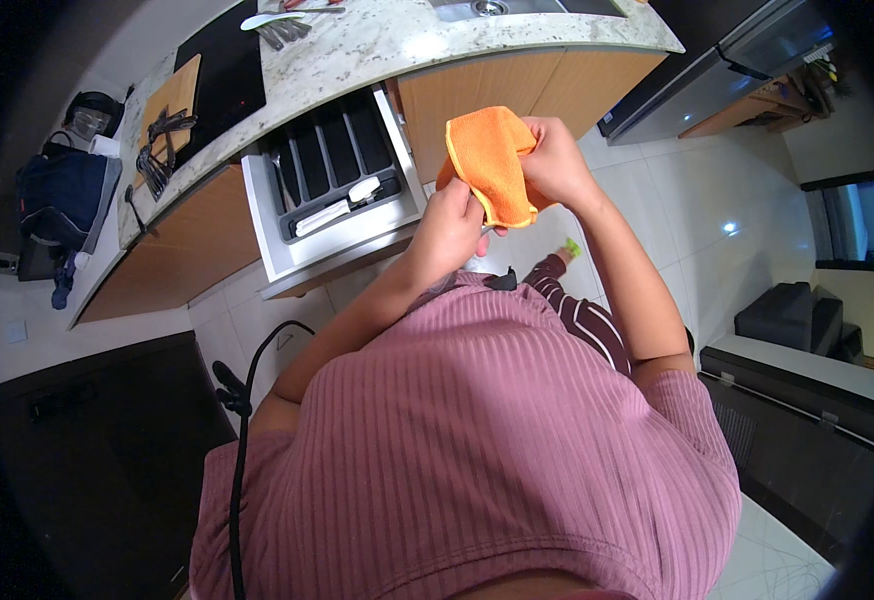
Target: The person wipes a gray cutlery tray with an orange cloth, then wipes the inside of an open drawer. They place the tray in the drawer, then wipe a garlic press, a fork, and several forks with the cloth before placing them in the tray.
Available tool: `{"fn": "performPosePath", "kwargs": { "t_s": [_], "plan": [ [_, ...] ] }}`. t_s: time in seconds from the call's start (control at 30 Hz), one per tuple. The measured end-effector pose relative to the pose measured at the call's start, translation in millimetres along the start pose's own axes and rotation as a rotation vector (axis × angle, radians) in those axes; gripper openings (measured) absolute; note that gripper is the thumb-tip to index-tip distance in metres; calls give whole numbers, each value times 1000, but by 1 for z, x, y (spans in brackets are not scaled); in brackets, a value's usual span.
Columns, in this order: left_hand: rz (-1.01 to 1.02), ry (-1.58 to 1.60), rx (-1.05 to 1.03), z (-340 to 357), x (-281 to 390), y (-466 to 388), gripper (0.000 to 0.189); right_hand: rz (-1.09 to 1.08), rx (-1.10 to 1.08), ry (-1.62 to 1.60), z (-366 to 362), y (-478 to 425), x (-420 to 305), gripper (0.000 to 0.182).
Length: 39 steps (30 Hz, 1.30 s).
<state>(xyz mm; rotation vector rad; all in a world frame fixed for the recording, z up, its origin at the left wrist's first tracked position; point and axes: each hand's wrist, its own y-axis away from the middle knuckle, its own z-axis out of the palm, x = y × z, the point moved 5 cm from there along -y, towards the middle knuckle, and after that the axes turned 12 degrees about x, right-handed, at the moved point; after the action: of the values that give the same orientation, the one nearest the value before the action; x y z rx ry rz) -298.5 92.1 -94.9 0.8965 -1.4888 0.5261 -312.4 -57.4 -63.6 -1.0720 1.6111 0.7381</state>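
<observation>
An orange microfiber cloth point(488, 159) with a yellow hem is bunched between my two hands, above the floor to the right of a pulled-out drawer. My left hand point(448, 221) pinches its lower left edge. My right hand point(559, 161) grips the cloth from the right, with part of the fabric folded over. A bit of grey metal shows at my left fingers; the cloth hides the rest, so I cannot tell what it is. In the white drawer point(264, 225) sits a grey cutlery tray point(322, 154). White-handled utensils point(332, 212) lie in its front compartment, and metal cutlery point(283, 180) in its left one.
Several pieces of cutlery point(159, 150) lie on a wooden cutting board point(189, 82) beside the black cooktop point(230, 64). A white spoon point(272, 20) and more cutlery rest on the speckled countertop point(354, 52). A sink point(508, 7) is further back. A dark blue bag point(65, 195) stands at left.
</observation>
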Motion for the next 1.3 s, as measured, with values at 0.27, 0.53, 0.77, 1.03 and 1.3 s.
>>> {"fn": "performPosePath", "kwargs": {
  "t_s": [0.27, 0.53, 0.77, 1.03, 1.3],
  "plan": [
    [31, -27, 44, 2, 17, -4, 19, -35, 290, -1, -20, -11, -13, 15],
    [-31, -2, -3, 3, -4, 2, 18, -80, 632, -401, -122, -41, 4, 20],
    [96, 77, 82, -5, 0, -7, 21, -168, 613, -652, -144, -1, -42, 35],
    [82, 197, 20, 0, 8, -7, 16, -458, 376, 119, -99, 10, -70, 41],
    [244, 27, 52, 6, 9, -11, 32, -119, 358, 62, -21, 1, -29, 22]
  ]
}}
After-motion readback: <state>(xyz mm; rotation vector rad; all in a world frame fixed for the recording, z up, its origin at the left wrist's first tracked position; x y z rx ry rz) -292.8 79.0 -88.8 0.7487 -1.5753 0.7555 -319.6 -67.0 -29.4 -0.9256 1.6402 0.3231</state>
